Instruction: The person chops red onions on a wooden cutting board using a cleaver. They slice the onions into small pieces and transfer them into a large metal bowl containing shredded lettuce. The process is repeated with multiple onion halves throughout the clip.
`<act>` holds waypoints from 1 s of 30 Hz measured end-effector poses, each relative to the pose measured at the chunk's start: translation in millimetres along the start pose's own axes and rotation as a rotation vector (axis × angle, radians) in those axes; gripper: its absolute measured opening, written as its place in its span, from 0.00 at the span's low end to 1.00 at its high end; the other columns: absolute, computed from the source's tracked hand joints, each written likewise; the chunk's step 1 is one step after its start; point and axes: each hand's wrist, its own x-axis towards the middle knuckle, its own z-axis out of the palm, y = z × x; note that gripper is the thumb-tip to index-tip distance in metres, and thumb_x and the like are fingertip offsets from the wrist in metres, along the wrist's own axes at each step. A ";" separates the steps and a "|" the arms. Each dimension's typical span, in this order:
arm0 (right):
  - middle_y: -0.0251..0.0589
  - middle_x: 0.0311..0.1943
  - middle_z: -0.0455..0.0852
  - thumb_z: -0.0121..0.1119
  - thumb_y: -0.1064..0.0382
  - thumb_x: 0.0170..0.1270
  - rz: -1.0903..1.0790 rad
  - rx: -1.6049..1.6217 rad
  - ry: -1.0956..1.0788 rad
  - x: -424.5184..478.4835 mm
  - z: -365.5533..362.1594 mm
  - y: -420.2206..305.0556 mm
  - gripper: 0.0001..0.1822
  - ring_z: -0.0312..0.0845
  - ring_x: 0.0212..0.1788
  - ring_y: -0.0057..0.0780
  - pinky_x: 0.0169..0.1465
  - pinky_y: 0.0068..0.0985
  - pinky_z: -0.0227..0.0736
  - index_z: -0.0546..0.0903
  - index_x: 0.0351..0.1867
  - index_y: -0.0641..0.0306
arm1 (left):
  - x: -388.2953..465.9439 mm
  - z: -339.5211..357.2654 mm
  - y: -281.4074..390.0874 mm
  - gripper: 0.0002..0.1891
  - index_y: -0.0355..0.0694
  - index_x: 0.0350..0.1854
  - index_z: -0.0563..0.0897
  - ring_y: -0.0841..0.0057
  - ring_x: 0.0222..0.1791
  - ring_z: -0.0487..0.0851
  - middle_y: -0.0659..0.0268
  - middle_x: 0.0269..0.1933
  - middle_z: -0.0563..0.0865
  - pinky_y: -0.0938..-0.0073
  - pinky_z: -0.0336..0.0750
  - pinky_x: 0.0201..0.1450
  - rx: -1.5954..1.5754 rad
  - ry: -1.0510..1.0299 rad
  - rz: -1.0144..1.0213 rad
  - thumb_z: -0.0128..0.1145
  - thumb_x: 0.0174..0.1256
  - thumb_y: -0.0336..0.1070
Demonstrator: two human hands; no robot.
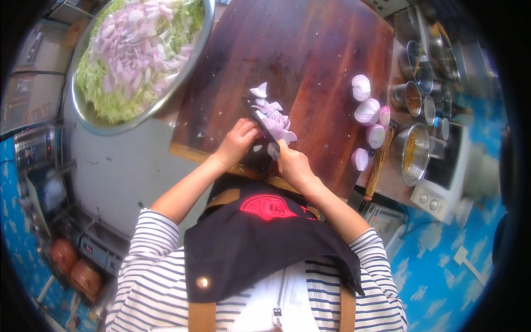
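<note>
My right hand (293, 164) grips the handle of a dark-bladed kitchen knife (262, 121), low over the wooden chopping board (249, 54). On the blade's left side, my left hand (239, 139) has its fingers bent close to the steel. Its fingertips press on a red onion piece that the hand and blade mostly hide. Sliced red onion (274, 116) lies in a loose heap along the right side of the blade. Toward the board's right edge sit several peeled red onions, among them a whole-looking one (367, 112) and a cut half (360, 159).
A large metal bowl (137, 120) of shredded pale-green vegetable and sliced onion stands at upper left. Right of the board are a rough brown stick (378, 166), a steel bowl with yellow contents (410, 153), a container of reddish-brown seasoning (413, 98) and a white appliance with knobs (433, 201).
</note>
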 end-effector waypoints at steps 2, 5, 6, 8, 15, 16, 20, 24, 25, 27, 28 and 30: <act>0.59 0.21 0.80 0.49 0.71 0.58 0.024 0.006 -0.003 0.4 4.2 9.4 0.10 0.79 0.27 0.59 0.30 0.49 0.72 0.68 0.42 0.64 | -0.1 -0.7 0.2 0.10 0.34 0.38 0.80 0.60 0.46 0.78 0.58 0.43 0.80 0.66 0.76 0.48 0.008 0.005 0.009 0.60 0.51 0.24; 0.61 0.22 0.79 0.49 0.69 0.60 0.048 0.049 -0.010 2.4 -0.5 22.5 0.13 0.78 0.28 0.60 0.31 0.50 0.71 0.70 0.47 0.61 | 0.2 0.4 0.7 0.10 0.35 0.37 0.80 0.60 0.46 0.78 0.59 0.43 0.80 0.65 0.76 0.49 0.020 0.036 0.023 0.61 0.51 0.24; 0.62 0.23 0.80 0.50 0.70 0.60 0.054 0.053 -0.019 1.1 -4.3 33.3 0.16 0.79 0.30 0.60 0.32 0.50 0.71 0.70 0.51 0.62 | -0.2 2.8 -0.8 0.10 0.35 0.37 0.80 0.60 0.46 0.78 0.59 0.43 0.80 0.65 0.76 0.49 0.029 0.038 0.033 0.61 0.51 0.25; 0.62 0.26 0.80 0.50 0.69 0.61 0.103 0.121 -0.011 1.0 -17.8 44.8 0.17 0.78 0.32 0.60 0.34 0.49 0.71 0.72 0.52 0.61 | -1.3 3.2 -0.9 0.10 0.36 0.37 0.79 0.61 0.46 0.78 0.59 0.42 0.79 0.64 0.76 0.50 0.053 0.043 0.040 0.62 0.50 0.26; 0.60 0.27 0.80 0.52 0.70 0.62 0.052 0.130 0.129 -10.0 -28.2 58.4 0.14 0.79 0.33 0.58 0.34 0.43 0.72 0.73 0.50 0.61 | -6.6 11.2 -1.1 0.14 0.39 0.39 0.78 0.59 0.49 0.75 0.59 0.46 0.76 0.62 0.72 0.53 0.112 0.029 0.023 0.64 0.49 0.28; 0.60 0.28 0.80 0.52 0.71 0.61 0.077 0.177 0.070 -14.0 -30.7 49.2 0.15 0.79 0.34 0.58 0.35 0.42 0.72 0.73 0.50 0.61 | -7.6 12.0 -1.0 0.15 0.39 0.40 0.78 0.59 0.50 0.75 0.59 0.47 0.76 0.61 0.72 0.53 0.114 0.030 0.020 0.65 0.48 0.29; 0.59 0.28 0.81 0.52 0.72 0.62 0.115 0.227 0.052 -23.7 -11.8 59.0 0.14 0.80 0.34 0.56 0.35 0.39 0.73 0.73 0.49 0.64 | -0.7 8.3 8.4 0.20 0.39 0.44 0.77 0.57 0.53 0.72 0.56 0.50 0.75 0.60 0.70 0.55 0.131 0.001 -0.095 0.66 0.45 0.29; 0.57 0.28 0.81 0.52 0.72 0.62 0.072 0.214 0.052 -31.7 -22.4 63.9 0.13 0.81 0.33 0.53 0.35 0.37 0.73 0.74 0.49 0.63 | 0.1 5.8 -2.6 0.22 0.39 0.46 0.77 0.55 0.55 0.71 0.54 0.52 0.74 0.59 0.70 0.57 0.173 -0.040 -0.136 0.66 0.44 0.28; 0.56 0.28 0.81 0.52 0.72 0.62 0.041 0.199 0.039 -35.3 -27.2 63.8 0.13 0.81 0.32 0.52 0.35 0.37 0.73 0.74 0.49 0.63 | -1.5 1.9 -8.9 0.22 0.39 0.46 0.77 0.55 0.56 0.70 0.54 0.52 0.74 0.59 0.70 0.58 0.183 -0.033 -0.149 0.66 0.44 0.28; 0.54 0.28 0.81 0.52 0.72 0.62 -0.024 0.220 -0.034 -46.5 -37.2 61.6 0.13 0.81 0.32 0.51 0.35 0.36 0.73 0.74 0.49 0.62 | -3.1 -12.0 -21.4 0.22 0.38 0.46 0.77 0.55 0.56 0.71 0.54 0.53 0.74 0.60 0.70 0.58 0.212 -0.003 -0.218 0.66 0.45 0.27; 0.54 0.28 0.81 0.52 0.72 0.63 -0.057 0.232 -0.072 -51.3 -39.8 59.5 0.14 0.81 0.32 0.51 0.35 0.36 0.73 0.74 0.50 0.61 | -3.6 -19.3 -27.3 0.23 0.37 0.47 0.77 0.55 0.56 0.71 0.54 0.53 0.74 0.61 0.70 0.58 0.213 -0.002 -0.217 0.67 0.45 0.27; 0.54 0.28 0.81 0.53 0.71 0.62 -0.068 0.241 -0.202 -57.4 -38.9 52.8 0.14 0.81 0.32 0.51 0.35 0.36 0.74 0.74 0.50 0.61 | -4.0 -29.2 -34.4 0.25 0.37 0.49 0.76 0.56 0.55 0.71 0.55 0.54 0.74 0.61 0.71 0.57 0.216 -0.008 -0.198 0.68 0.45 0.28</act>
